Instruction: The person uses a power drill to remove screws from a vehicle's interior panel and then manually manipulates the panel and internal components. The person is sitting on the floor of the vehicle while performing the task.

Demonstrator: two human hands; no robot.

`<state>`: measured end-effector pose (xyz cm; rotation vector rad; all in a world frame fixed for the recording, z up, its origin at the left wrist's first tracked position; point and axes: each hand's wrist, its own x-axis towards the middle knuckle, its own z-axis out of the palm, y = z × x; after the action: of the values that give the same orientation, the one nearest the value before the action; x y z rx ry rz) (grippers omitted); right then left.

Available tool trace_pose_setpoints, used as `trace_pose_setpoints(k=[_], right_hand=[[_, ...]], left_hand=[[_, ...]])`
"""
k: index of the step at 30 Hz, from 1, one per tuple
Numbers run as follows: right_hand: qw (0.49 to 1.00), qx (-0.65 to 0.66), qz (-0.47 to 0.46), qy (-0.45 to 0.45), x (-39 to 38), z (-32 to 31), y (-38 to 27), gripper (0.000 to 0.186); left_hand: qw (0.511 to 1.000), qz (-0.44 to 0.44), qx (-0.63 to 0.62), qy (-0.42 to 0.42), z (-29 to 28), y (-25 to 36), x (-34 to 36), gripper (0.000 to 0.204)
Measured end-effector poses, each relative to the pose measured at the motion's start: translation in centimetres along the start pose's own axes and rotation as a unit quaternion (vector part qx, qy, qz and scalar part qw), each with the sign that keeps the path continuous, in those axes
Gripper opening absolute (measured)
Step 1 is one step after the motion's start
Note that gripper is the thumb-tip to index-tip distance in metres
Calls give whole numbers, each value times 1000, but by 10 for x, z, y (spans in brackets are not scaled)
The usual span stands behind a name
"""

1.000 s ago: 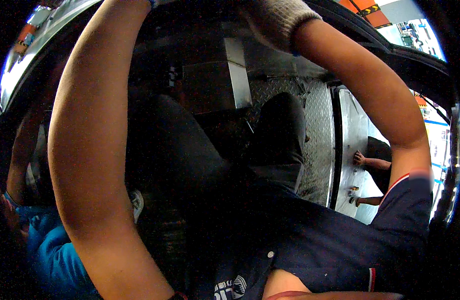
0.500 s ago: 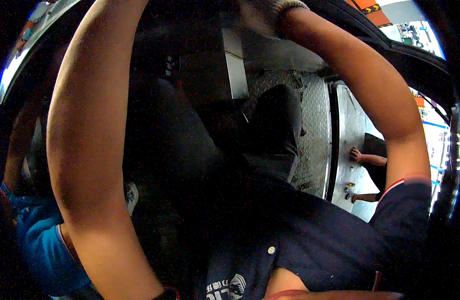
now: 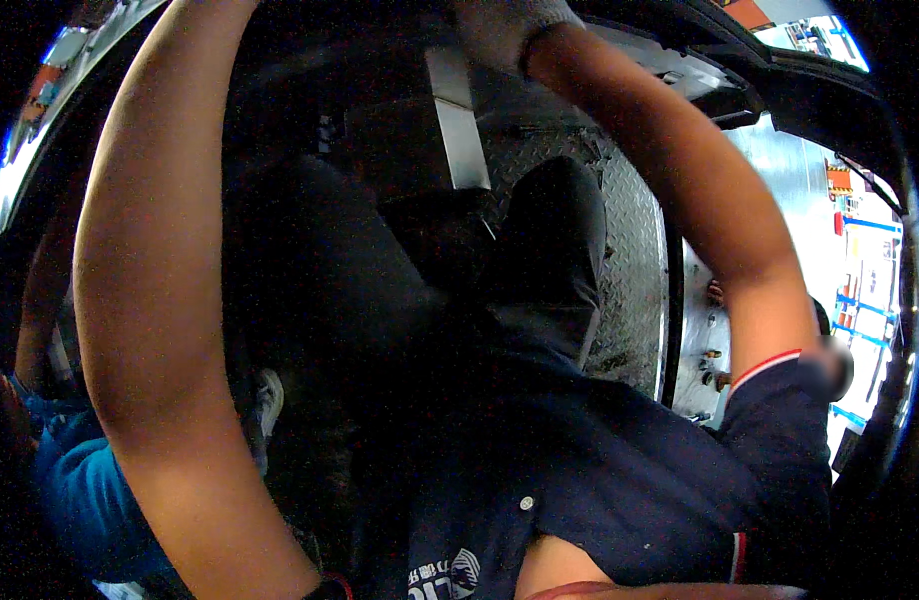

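My left forearm reaches up along the left side, and my left hand lies beyond the upper edge. My right hand [image 3: 505,32], in a pale knitted glove, shows only in part at the top middle. Its fingers run into the dark and past the edge, so what it touches is hidden. Below it and to the left stands a flat grey metal bar [image 3: 462,135]. My bent knees in dark trousers are beneath my raised arms.
Diamond-patterned metal plate [image 3: 635,290] covers the floor by my right knee. A dark frame [image 3: 820,75] curves across the upper right. At the left is a person in a blue garment [image 3: 90,490]. Blue-edged racks [image 3: 870,310] stand in the bright area at the right.
Both my arms and the gloved right hand have shifted slightly left in view. The person at the right, whose hands showed on a metal surface, is now mostly behind my right arm.
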<state>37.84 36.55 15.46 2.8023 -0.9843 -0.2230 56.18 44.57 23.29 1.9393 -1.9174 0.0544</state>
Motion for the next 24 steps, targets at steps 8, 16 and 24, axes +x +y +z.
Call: trace_pose_setpoints(k=[8,16,24], right_hand=[[910,286,-96,284,-37,66,36,25],[857,512,17,57,-36,54,43,23],[924,340,-119,128,-32,88,63,25]], left_hand=[[1000,1,-5,4,12,6,6,70],[1000,-23,-10,-16,20,7,9,71],[999,-35,16,-16,24,19,5,72]])
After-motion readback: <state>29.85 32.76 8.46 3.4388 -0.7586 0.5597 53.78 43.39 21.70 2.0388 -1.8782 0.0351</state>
